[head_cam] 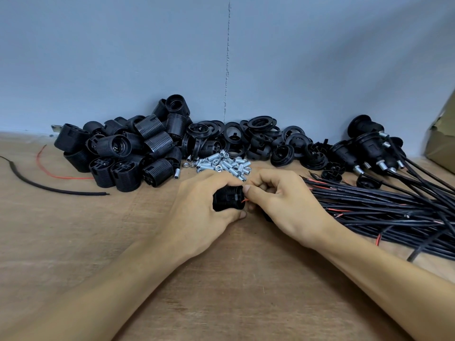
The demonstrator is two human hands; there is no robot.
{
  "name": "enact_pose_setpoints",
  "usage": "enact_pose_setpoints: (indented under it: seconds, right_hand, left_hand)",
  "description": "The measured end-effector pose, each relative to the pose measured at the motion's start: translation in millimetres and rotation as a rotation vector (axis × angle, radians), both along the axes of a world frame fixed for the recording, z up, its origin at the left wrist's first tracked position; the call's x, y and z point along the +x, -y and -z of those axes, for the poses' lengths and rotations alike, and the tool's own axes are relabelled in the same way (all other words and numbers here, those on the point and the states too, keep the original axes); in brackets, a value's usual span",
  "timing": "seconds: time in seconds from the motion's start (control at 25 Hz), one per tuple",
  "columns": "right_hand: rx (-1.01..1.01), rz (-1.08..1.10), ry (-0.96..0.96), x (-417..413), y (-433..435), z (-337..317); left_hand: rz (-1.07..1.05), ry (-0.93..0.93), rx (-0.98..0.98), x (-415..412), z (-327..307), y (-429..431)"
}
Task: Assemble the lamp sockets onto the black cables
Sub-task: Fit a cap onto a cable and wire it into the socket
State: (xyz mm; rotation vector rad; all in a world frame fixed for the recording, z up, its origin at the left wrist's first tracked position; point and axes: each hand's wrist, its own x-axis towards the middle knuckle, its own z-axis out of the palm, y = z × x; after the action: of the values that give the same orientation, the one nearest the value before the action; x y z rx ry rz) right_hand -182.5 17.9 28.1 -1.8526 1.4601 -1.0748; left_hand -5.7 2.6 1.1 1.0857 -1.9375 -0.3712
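Your left hand (204, 205) is curled round a black lamp socket (227, 199) just above the tabletop (73, 242). Your right hand (278, 205) pinches a thin red wire (244, 200) right at the socket's end. That wire looks flimsy, so it could kink or miss its terminal if you push it at an angle, and the socket could roll if your grip loosens. The cable itself is hidden under your right hand.

The pile of metal threaded tubes (221, 163) lies just behind your knuckles and would scatter if nudged. The bundle of black cables (381, 207) lies close by your right wrist and could snag it. The heap of socket bodies (128, 153) and the socket rings (258, 129) are further back.
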Motion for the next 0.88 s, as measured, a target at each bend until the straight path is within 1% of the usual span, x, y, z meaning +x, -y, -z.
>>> enact_pose_setpoints:
  seconds: [0.24,0.4,0.56,0.76,0.88]
  right_hand:
    - [0.007,0.004,0.007,1.1,-2.2,-0.2]
    - [-0.013,0.05,-0.045,-1.9,-1.1,-1.8]
    - [-0.034,0.086,0.003,-0.4,-0.5,0.2]
    - [-0.01,0.039,-0.023,-2.1,2.0,0.8]
    - [-0.004,-0.004,-0.004,-1.2,1.6,2.4]
  left_hand:
    - [0.024,-0.02,0.02,2.0,-0.9,0.7]
    - [0.004,-0.058,0.053,0.9,-1.2,-0.8]
    - [-0.023,-0.054,0.066,1.5,-0.3,1.2]
    - [-0.011,-0.073,0.085,1.2,0.0,1.8]
    - [0.008,-0.087,0.096,1.8,0.0,1.8]
